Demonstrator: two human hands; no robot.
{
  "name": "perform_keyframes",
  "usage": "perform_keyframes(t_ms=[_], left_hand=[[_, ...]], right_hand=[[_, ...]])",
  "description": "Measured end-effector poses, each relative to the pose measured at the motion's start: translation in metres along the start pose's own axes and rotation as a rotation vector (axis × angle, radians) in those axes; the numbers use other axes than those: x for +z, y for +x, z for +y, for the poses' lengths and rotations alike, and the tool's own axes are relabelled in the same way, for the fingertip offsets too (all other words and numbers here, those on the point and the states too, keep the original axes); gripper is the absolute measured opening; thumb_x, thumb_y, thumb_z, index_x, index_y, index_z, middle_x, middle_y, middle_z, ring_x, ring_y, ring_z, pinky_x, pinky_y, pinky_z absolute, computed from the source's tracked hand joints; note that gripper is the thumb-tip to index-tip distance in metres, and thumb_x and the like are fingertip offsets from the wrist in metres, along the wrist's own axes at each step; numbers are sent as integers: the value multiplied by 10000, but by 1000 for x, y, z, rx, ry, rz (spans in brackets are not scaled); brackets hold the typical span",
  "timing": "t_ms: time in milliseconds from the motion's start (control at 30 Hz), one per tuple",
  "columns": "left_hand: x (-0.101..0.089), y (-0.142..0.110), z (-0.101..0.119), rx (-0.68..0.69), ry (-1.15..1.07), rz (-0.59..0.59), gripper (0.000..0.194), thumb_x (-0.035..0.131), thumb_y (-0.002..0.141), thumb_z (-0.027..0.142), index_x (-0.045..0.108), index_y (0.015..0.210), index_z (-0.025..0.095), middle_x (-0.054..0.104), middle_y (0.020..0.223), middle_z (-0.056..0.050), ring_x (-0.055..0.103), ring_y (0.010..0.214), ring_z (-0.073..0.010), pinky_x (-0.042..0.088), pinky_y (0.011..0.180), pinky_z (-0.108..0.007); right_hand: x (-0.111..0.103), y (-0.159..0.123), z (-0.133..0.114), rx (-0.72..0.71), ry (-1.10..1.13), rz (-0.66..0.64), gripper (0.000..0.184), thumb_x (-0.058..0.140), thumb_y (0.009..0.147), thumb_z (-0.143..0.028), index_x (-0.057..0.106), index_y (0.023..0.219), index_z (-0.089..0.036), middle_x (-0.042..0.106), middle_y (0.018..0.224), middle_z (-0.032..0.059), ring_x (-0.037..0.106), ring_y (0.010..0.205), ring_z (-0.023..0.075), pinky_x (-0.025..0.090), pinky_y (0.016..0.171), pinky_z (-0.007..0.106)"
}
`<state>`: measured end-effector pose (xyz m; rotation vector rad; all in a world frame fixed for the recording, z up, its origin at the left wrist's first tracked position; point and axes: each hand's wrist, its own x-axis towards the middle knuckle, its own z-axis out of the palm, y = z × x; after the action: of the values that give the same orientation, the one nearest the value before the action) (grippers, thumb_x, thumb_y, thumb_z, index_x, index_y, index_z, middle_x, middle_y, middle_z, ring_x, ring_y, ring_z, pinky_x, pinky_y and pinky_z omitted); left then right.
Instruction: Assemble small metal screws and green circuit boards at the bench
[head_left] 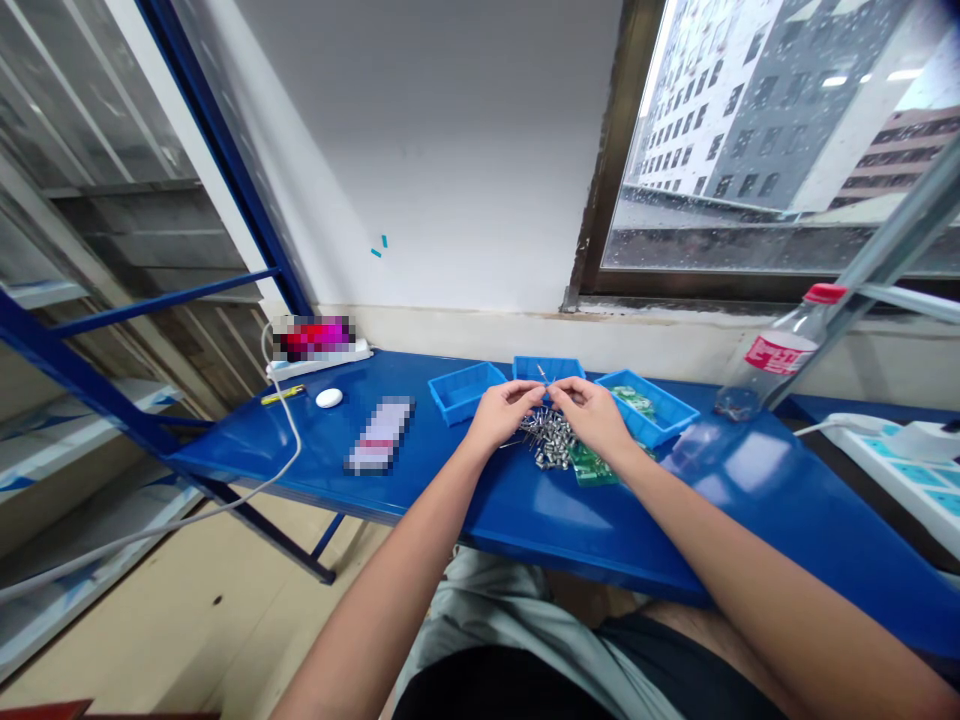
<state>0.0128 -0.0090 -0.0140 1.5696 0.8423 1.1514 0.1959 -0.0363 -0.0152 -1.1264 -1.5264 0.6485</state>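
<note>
My left hand (501,412) and my right hand (595,412) meet fingertip to fingertip above the table, both closed in a pinch. A small silvery part with thin leads (541,373) pokes up between the fingertips; its exact kind is too small to tell. Just below lies a heap of small silver metal parts (553,445) with wire leads. Beside the heap, partly under my right wrist, are green circuit boards (592,468). Behind my hands stands a blue bin (529,367), its inside partly hidden.
Another blue bin (452,408) stands left, and a third bin (673,428) at right holds green boards. A plastic bottle (780,350) leans at the back right near a power strip (892,460). Leftward lie a blurred phone-like slab (381,435), a white round object (328,398) and a cable (289,440).
</note>
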Motion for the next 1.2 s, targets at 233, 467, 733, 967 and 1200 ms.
perform_keyframes(t_ms=[233, 467, 733, 967, 1200], left_hand=[[1, -10, 11, 209, 506, 0, 217, 657, 933, 336, 795, 1018, 192, 803, 1030, -73, 735, 924, -227, 555, 871, -327], [2, -12, 10, 337, 749, -96, 189, 604, 956, 253, 778, 1008, 198, 785, 1012, -48, 706, 909, -203, 523, 838, -310], [1, -12, 14, 268, 735, 9, 185, 611, 944, 230, 774, 1022, 192, 793, 1027, -55, 719, 934, -216, 538, 880, -323], [1, -11, 14, 255, 728, 30, 186, 614, 941, 237, 782, 1011, 196, 797, 1008, -61, 724, 934, -229, 544, 883, -333], [0, -11, 13, 250, 729, 26, 188, 612, 939, 238, 779, 1012, 195, 798, 1010, -61, 725, 933, -227, 549, 893, -335]], right_hand=[[-4, 7, 1, 54, 76, 131, 412, 663, 889, -590, 693, 955, -185, 748, 822, 76, 701, 718, 215, 567, 673, 328], [-16, 20, 9, -95, -460, 198, 361, 557, 989, -495, 732, 898, -193, 758, 731, 67, 716, 694, 236, 524, 746, 345], [-15, 13, 9, -225, -927, -173, 241, 560, 1010, -343, 753, 1120, -251, 757, 981, 86, 693, 904, 238, 479, 787, 310], [-16, 15, 9, -169, -1069, -345, 237, 581, 999, -316, 778, 1129, -286, 705, 925, 89, 661, 866, 232, 444, 775, 317], [-15, 20, 19, -222, -969, -319, 192, 569, 961, -199, 738, 1049, -222, 699, 893, 91, 653, 903, 243, 455, 792, 316]])
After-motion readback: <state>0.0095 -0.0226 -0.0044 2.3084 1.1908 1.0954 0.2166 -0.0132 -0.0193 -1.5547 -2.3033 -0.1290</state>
